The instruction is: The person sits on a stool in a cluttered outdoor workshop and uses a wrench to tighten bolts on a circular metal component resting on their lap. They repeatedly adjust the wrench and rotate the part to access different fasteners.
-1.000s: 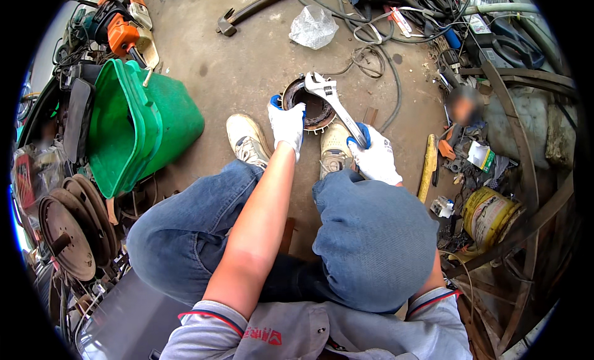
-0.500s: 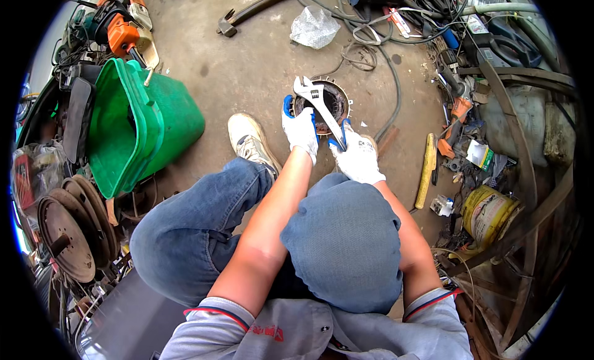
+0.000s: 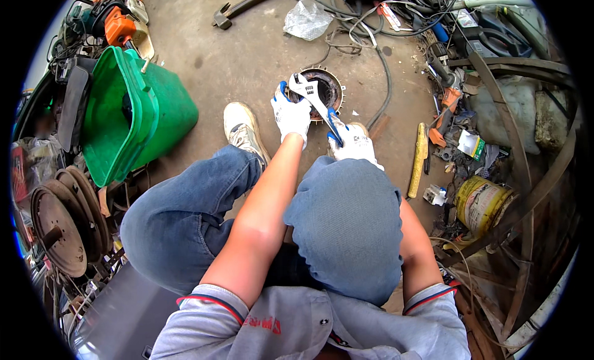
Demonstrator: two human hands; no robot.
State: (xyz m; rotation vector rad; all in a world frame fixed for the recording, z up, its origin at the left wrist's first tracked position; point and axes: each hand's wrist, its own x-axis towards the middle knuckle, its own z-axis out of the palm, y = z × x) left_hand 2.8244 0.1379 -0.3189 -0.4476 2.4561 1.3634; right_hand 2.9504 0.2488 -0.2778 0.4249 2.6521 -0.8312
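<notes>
A silver adjustable wrench slants across a round, rusty metal part with a toothed rim and dark hollow centre, lying on the floor. My right hand, in a white glove with blue palm, is closed round the wrench's handle; my raised knee hides its wrist. The wrench's jaws point up and left, above the part's left edge. Gloved likewise, my left hand grips that left edge, fingers outside and thumb toward the hollow. The jaws lie close to its fingertips and partly cover the contact.
A green bin lies tipped at left, near an orange power tool and rusty discs. A hammer-like tool and plastic wrap lie beyond. Right: cables, a yellow handle, a yellow bucket.
The whole view has shifted slightly. Relative to the round part, the wrench's head has come a little toward me, and my left hand sits slightly farther left. My right hand still holds the handle.
</notes>
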